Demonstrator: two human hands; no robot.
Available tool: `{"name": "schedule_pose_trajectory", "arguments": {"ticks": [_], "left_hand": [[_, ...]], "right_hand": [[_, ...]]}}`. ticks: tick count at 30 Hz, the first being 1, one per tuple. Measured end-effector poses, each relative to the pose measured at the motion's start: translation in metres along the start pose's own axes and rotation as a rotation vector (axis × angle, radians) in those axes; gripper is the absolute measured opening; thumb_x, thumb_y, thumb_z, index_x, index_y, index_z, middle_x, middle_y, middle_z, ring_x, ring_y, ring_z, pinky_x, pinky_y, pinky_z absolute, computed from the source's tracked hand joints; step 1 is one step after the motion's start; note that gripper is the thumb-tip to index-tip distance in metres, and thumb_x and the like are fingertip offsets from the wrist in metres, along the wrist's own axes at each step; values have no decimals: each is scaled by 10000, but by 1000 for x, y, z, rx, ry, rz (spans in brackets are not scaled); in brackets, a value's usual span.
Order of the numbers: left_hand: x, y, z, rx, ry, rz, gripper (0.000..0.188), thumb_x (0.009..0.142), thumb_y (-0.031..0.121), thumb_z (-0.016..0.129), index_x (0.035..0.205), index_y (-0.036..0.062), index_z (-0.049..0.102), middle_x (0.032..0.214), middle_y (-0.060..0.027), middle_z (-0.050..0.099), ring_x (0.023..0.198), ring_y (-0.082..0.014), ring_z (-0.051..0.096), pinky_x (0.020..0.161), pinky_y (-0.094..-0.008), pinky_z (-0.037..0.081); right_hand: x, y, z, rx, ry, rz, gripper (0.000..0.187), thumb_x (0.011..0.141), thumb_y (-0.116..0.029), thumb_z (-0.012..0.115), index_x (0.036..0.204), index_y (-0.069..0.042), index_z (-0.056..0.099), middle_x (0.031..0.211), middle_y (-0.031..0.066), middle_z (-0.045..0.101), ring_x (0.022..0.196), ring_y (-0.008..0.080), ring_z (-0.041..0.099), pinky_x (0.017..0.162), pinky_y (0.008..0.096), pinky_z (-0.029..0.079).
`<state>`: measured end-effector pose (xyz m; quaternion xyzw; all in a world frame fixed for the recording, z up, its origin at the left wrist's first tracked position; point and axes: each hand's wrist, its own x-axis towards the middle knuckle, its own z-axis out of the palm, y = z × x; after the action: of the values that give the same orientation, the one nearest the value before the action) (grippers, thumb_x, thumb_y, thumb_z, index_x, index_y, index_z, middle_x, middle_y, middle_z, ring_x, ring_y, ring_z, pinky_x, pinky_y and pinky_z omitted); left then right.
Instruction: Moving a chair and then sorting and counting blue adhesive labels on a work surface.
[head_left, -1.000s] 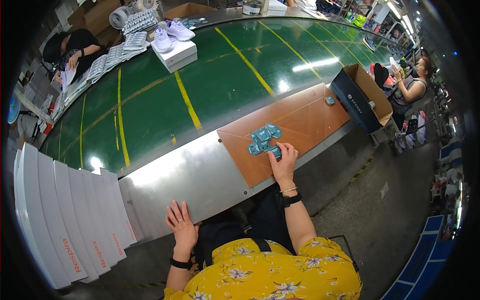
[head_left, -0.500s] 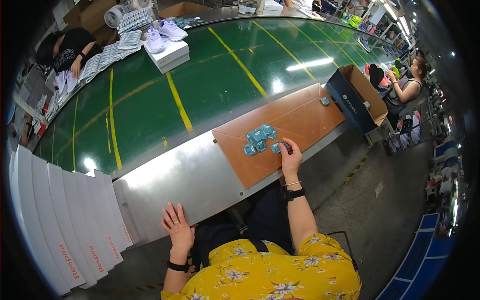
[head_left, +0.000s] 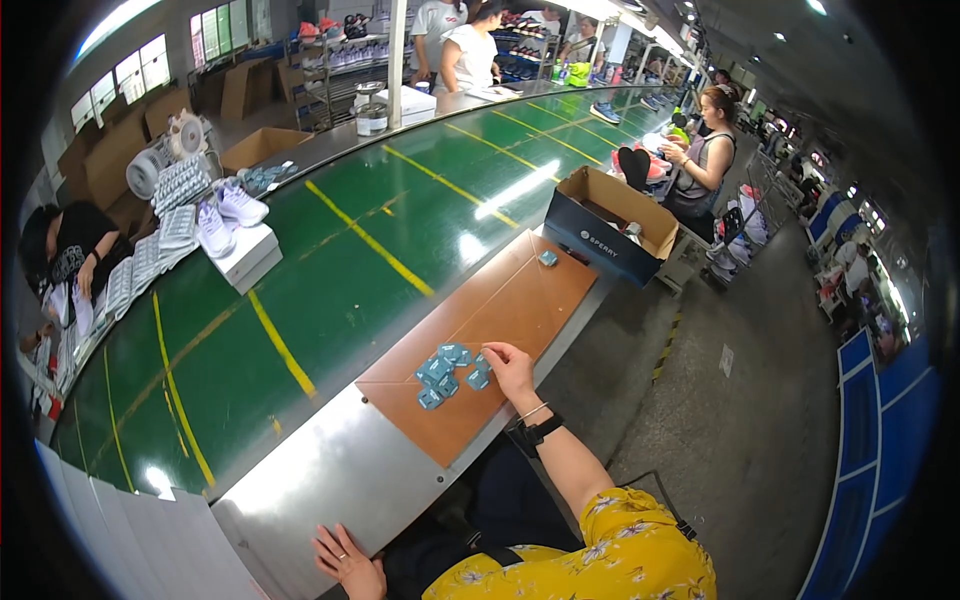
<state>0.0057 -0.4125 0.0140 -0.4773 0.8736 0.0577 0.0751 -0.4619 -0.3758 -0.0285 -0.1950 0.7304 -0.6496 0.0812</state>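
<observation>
My right hand (head_left: 512, 370) is over the brown board (head_left: 520, 310), its thumb and fingertips closed on a small teal packet (head_left: 482, 361) at the right side of a loose group. Another teal packet (head_left: 477, 380) lies just below those fingertips. Several similar teal packets (head_left: 436, 373) overlap to the left. One lone packet (head_left: 547, 258) rests at the board's far end. My left hand (head_left: 347, 567) lies with fingers spread on the near edge of the metal table (head_left: 320, 490), holding nothing.
Beyond the table runs a green conveyor (head_left: 340, 270) with yellow lines. A white shoebox (head_left: 247, 258) on it carries white-and-lilac sneakers (head_left: 232, 215). An open dark blue carton (head_left: 610, 240) stands past the board. White boxes (head_left: 130, 540) are at lower left. Co-workers sit at both sides.
The view has tilted up and turned, so the table sits lower and more background shows. My right hand stays by the packets, fingers still pinched; my left hand remains on the metal.
</observation>
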Motion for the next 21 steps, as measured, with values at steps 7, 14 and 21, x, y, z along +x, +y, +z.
{"name": "schedule_pose_trajectory", "arguments": {"ticks": [7,14,21], "left_hand": [[8,-16,31,0,75,63,1081,770,355,772,1595,24,156,1629,-296,135,1453,-534,187,1122,-681,192],[6,-18,29,-20,51,33,1062,783,343,768,1594,26,160,1627,-301,128,1454,-546,175,1118,-690,196],[8,-15,33,3,40,20,1065,793,364,759,1595,20,147,1625,-308,125,1446,-556,184,1104,-704,217]], "right_hand": [[-11,-11,16,-238,195,-132,154,902,-189,734,992,-65,753,789,50,727,694,129,682,651,273,537],[-13,-11,21,-196,247,-133,136,902,-191,724,959,-69,743,796,69,721,701,159,690,655,294,543],[-12,-9,19,-224,283,-176,134,903,-194,725,942,-67,742,760,69,709,655,170,676,623,305,536]]}}
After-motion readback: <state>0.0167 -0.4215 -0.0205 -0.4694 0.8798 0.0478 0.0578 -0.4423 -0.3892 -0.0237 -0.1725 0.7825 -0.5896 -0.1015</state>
